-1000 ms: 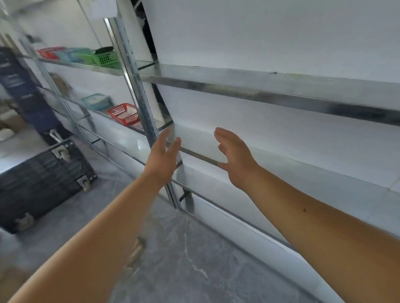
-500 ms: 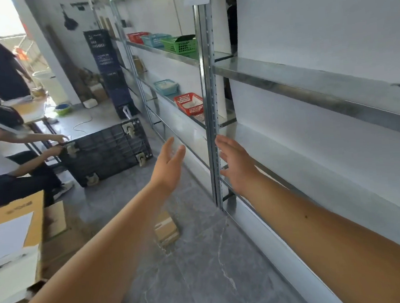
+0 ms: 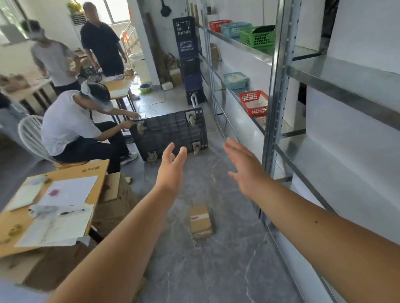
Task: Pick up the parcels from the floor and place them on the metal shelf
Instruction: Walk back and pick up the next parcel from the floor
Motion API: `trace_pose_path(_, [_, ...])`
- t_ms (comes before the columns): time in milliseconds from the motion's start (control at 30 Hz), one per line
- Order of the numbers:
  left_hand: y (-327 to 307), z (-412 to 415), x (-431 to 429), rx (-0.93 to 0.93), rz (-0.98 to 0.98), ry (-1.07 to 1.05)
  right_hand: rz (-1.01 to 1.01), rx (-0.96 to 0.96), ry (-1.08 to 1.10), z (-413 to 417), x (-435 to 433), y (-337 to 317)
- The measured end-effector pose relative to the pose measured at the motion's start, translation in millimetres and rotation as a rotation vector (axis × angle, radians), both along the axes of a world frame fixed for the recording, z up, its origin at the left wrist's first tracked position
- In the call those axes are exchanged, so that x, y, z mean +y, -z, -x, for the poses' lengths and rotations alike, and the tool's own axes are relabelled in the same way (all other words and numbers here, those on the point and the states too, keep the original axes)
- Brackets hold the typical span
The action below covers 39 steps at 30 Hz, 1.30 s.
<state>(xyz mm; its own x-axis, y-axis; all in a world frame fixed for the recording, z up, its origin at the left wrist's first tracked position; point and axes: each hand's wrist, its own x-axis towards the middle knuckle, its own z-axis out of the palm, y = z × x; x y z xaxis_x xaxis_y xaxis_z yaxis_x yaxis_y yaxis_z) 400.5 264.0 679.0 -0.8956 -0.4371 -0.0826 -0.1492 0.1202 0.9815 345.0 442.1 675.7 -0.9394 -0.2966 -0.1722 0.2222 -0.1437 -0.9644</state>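
A small brown cardboard parcel (image 3: pixel 200 221) with a white label lies on the grey floor between my two forearms. My left hand (image 3: pixel 171 168) is stretched out above and beyond it, fingers apart and holding nothing. My right hand (image 3: pixel 245 166) is also spread and holds nothing, close to the upright post of the metal shelf (image 3: pixel 345 77) that runs along the right wall. Both hands are well above the parcel and apart from it.
Green (image 3: pixel 258 36), blue and red baskets (image 3: pixel 254 102) sit on the shelves further along. An overturned black wheeled cart (image 3: pixel 169 132) lies on the floor ahead, handled by a seated person (image 3: pixel 74 129). Cardboard boxes with papers (image 3: pixel 47 209) stand left. Two people stand behind.
My view has swung left from the shelf to the room and floor. The parcel has come into sight between my arms. Both hands stay spread and have moved away from the shelf.
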Motion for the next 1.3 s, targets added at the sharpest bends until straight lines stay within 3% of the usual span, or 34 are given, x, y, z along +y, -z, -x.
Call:
trace_pose_path(433, [33,15,-15,-0.054,-0.065,-0.155,0.029,-0.043,-0.116,43,-11,33])
trace_pose_path(833, [84,78,-65,-0.123,-0.125,-0.103,-0.007,-0.155,-0.105,102,-65,80])
trace_pose_path(1300, [156,195,-182,-0.275,-0.207,0.019,-0.051,-0.32,0.034,190,-190,144])
